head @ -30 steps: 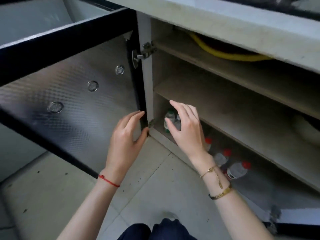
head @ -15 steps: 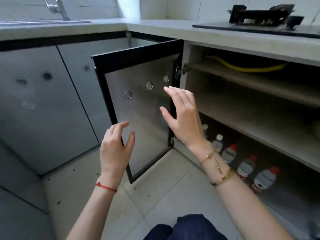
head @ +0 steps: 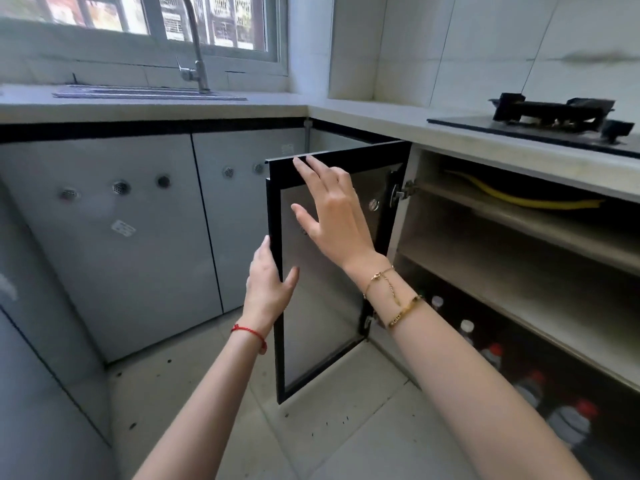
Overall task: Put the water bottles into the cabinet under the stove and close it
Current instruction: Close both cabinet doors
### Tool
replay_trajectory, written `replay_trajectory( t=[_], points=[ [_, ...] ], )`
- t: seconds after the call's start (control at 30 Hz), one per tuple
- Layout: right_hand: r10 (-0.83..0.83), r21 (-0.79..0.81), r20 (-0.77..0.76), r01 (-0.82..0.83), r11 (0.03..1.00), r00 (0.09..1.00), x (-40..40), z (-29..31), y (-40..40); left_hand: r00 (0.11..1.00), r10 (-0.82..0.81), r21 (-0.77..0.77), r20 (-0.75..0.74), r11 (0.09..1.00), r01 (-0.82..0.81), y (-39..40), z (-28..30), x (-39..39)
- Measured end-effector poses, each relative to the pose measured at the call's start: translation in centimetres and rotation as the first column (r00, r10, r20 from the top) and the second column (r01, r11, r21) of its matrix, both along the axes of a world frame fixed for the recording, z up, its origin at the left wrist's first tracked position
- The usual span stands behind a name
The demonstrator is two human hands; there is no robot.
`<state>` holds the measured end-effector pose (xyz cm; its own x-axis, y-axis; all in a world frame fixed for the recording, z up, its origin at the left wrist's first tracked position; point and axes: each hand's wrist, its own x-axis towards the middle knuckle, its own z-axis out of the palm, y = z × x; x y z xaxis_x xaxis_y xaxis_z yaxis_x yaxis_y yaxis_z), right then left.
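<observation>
The cabinet under the stove (head: 561, 128) stands open, its black-framed door (head: 318, 334) swung out toward me. Several water bottles (head: 568, 424) with red or white caps stand in a row on the cabinet's bottom level at the right. My left hand (head: 268, 289) grips the door's free vertical edge, fingers behind it and thumb in front. My right hand (head: 332, 213) is spread open against the door's inner face, fingertips reaching its top edge. Neither hand holds a bottle.
Two bare shelves (head: 519, 278) sit above the bottles, with a yellow hose (head: 512, 199) on top. Grey closed cabinet doors (head: 114, 244) line the left under the sink and faucet (head: 195, 46). Tiled floor (head: 332, 427) lies below the door.
My view pulled back and rose from the cabinet. My right hand left the bottles and moved up onto the door; my left hand took hold of the door's edge.
</observation>
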<state>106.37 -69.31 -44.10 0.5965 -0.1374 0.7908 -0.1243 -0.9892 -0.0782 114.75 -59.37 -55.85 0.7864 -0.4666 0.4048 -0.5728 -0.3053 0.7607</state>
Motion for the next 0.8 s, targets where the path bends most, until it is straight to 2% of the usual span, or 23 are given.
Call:
replay_trajectory(
  t=[0.13,0.3,0.53,0.8],
  points=[
    [-0.002,-0.02,0.001,0.002,1.0,1.0,1.0,-0.2,0.1,0.999,0.011,-0.075,0.051,0.997,-0.007,-0.2,-0.4,0.1],
    [-0.005,-0.027,0.018,0.005,1.0,1.0,0.2,-1.2,0.6,0.978,-0.009,-0.092,0.21,0.995,0.029,0.2,-1.3,-2.3],
    [-0.112,-0.009,0.107,0.114,0.993,0.988,-5.7,-2.1,0.0,0.94,-0.172,-0.15,0.294,0.963,0.223,-0.2,-2.1,-7.1],
    [-0.254,-0.006,0.135,0.257,0.966,0.958,-14.9,-2.3,-2.6,0.852,-0.441,-0.121,0.281,0.865,0.487,-3.4,-1.5,-12.4]
  ],
)
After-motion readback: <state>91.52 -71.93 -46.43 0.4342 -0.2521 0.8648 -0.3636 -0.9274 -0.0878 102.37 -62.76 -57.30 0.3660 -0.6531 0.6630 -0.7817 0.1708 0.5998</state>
